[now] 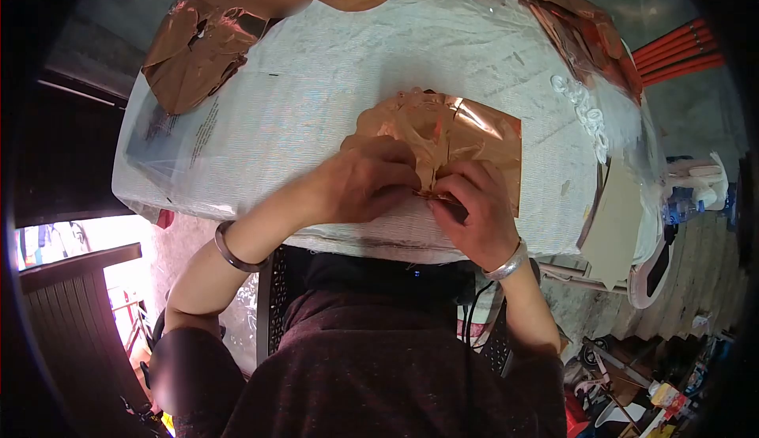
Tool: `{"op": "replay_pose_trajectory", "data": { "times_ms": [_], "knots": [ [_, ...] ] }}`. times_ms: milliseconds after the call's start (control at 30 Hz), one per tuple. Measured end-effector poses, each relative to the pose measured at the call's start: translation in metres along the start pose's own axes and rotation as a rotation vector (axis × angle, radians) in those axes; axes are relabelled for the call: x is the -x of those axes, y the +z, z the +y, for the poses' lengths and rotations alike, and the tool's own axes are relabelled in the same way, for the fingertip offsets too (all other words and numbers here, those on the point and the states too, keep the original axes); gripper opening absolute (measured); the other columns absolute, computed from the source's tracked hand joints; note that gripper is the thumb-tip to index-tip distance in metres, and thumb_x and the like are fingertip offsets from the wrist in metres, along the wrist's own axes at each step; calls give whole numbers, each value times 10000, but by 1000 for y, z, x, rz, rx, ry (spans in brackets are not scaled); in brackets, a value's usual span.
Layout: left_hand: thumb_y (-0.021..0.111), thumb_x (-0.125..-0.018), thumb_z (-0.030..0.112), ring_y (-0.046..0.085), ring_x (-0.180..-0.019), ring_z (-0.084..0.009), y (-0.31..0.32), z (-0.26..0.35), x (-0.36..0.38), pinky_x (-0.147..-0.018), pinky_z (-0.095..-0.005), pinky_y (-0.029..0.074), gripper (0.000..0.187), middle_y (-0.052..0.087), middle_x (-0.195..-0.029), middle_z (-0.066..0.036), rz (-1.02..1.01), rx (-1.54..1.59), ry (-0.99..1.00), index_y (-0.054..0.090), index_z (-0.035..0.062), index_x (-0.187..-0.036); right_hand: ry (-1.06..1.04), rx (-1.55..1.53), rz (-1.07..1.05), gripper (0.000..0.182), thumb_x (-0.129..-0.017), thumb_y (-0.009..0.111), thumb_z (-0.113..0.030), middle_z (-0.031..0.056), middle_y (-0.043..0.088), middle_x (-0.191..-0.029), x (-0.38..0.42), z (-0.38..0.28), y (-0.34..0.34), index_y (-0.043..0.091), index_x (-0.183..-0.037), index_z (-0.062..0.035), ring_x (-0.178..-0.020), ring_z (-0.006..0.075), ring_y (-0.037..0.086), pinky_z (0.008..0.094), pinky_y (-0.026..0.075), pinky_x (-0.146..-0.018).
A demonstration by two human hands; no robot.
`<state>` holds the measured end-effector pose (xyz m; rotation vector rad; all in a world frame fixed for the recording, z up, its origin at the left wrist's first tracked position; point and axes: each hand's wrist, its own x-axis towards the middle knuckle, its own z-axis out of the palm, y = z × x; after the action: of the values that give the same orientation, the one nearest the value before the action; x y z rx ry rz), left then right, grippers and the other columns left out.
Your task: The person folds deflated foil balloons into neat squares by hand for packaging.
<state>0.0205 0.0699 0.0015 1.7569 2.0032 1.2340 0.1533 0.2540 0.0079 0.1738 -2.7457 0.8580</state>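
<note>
A flat, shiny copper-coloured foil piece (482,134), which looks like an uninflated foil balloon, lies on the white cloth-covered table (316,98) before me. It has a wavy left edge and a straight right edge, with creases gathered towards the near side. My left hand (371,177) is closed in a pinch at the gathered near edge. Close beside it, my right hand (474,205) pinches the same edge, thumb against fingers. Between the fingertips a narrow twisted bit of foil shows; its details are too small to make out.
More copper foil pieces (198,62) lie along the far left edge, and others (577,31) at the far right. White ring-like bits (585,114) sit on the right. A clear printed plastic bag (170,137) lies at left. Beige card (617,217) hangs by the right edge.
</note>
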Motion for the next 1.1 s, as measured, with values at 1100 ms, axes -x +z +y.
{"op": "replay_pose_trajectory", "data": {
  "times_ms": [1100],
  "knots": [
    [689, -749, 53, 540, -747, -305, 38, 17, -2, -656, -397, 443, 142, 525, -775, -112, 265, -231, -210, 553, 16, -732, -28, 283, -61, 621, -861, 611, -379, 177, 471, -1401, 49, -20, -5, 501, -1313, 31, -1355, 342, 374, 489, 209, -1142]
  ]
}}
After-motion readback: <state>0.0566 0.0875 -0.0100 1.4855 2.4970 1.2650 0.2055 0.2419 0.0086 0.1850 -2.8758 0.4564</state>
